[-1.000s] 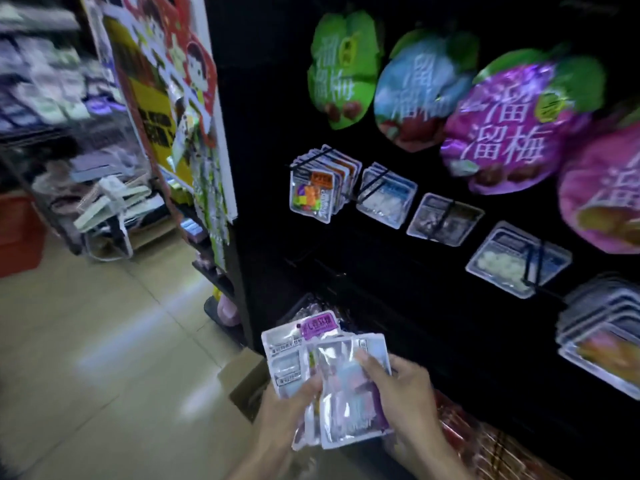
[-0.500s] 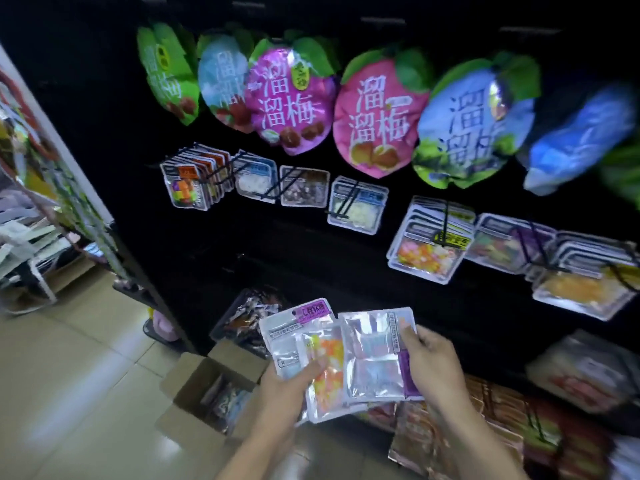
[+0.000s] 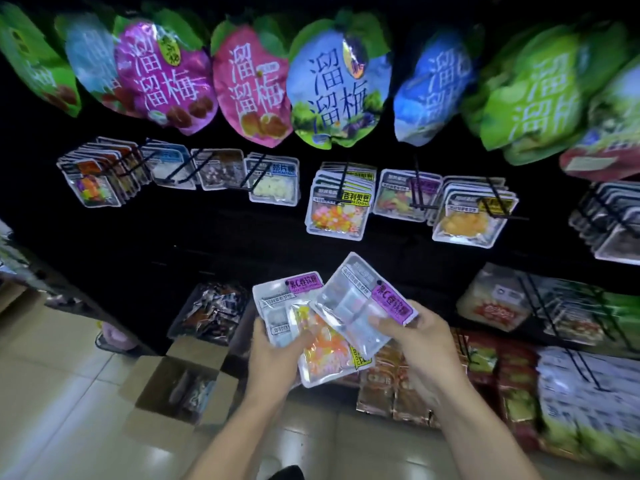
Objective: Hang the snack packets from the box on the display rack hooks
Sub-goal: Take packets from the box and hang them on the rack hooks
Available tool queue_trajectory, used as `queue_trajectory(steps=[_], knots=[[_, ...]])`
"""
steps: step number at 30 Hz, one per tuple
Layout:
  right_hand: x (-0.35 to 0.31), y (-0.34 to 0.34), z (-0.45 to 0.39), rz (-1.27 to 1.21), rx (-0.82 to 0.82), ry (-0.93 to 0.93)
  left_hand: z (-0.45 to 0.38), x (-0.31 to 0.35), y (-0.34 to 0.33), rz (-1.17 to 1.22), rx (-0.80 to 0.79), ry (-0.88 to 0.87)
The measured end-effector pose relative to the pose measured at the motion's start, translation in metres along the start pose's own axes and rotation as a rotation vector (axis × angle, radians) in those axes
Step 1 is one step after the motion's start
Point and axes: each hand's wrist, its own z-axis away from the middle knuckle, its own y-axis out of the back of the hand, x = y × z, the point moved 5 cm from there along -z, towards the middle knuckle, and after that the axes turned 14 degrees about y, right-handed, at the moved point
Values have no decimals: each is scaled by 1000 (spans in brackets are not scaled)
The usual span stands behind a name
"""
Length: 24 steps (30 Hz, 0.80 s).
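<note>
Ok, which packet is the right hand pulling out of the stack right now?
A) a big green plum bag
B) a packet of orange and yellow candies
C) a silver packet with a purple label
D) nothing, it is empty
C: the right hand pinches the purple-labelled silver packet, tilted above the stack that the left hand holds.

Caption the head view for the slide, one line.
Left hand holds snack packets, right hand pulls one purple-labelled packet off, facing the display rack above an open box.
</note>
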Motion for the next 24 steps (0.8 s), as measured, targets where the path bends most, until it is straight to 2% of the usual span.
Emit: queue_trajectory(steps=[5,13,24], knots=[[-13,19,3,-53,53,31,-7,2,-13,-107,-50,-44],[-20,51,-7,43,251,25,-14,9,-42,-250,-152,-95],[-23,23,-12,165,147,40,-3,38,-38,-309,-243,-237]])
